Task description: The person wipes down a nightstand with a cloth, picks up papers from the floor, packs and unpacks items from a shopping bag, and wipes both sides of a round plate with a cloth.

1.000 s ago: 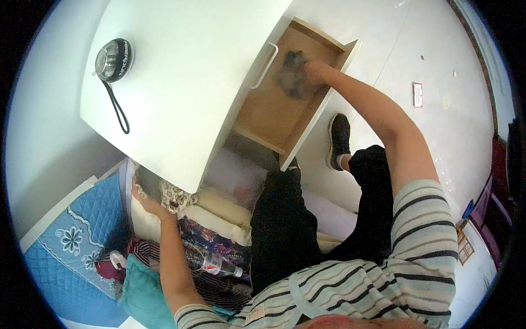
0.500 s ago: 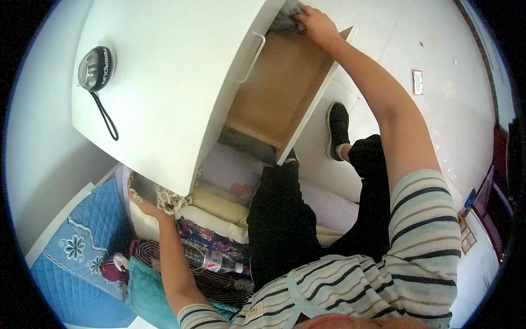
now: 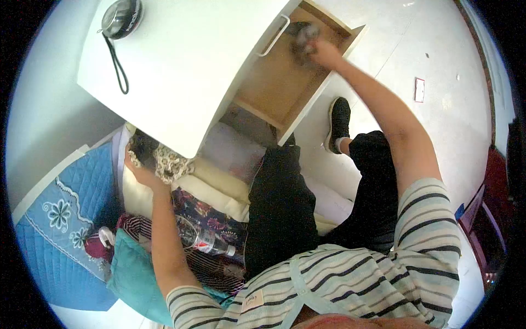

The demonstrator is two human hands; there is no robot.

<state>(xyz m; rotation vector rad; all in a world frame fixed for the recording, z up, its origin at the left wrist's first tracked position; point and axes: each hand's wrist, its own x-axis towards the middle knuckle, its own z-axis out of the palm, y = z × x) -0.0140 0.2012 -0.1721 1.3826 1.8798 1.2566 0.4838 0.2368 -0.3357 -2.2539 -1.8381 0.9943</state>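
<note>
My right hand (image 3: 324,53) is closed on a greyish crumpled cloth (image 3: 308,37), smeared by motion, inside the pulled-out drawer (image 3: 268,82). Beneath the cloth shows the drawer's bare brown bottom. Low on the other side, near the corner of the white cabinet (image 3: 164,71), my left hand (image 3: 141,172) grips the edge of a dark and leopard-print cloth bundle (image 3: 174,164). Its fingertips are partly hidden by the bundle.
A black wrist ball with a strap (image 3: 121,19) sits on the cabinet top. Folded bedding (image 3: 219,183), a plastic bottle (image 3: 216,244), a teal cushion (image 3: 137,279) and a blue quilted cover (image 3: 60,236) lie below. A small red-and-white packet (image 3: 419,90) is on the floor.
My right hand has moved with the grey cloth from the drawer's far end toward me. The view has shifted, so the cabinet top sits higher. My left hand stays at the leopard-print bundle.
</note>
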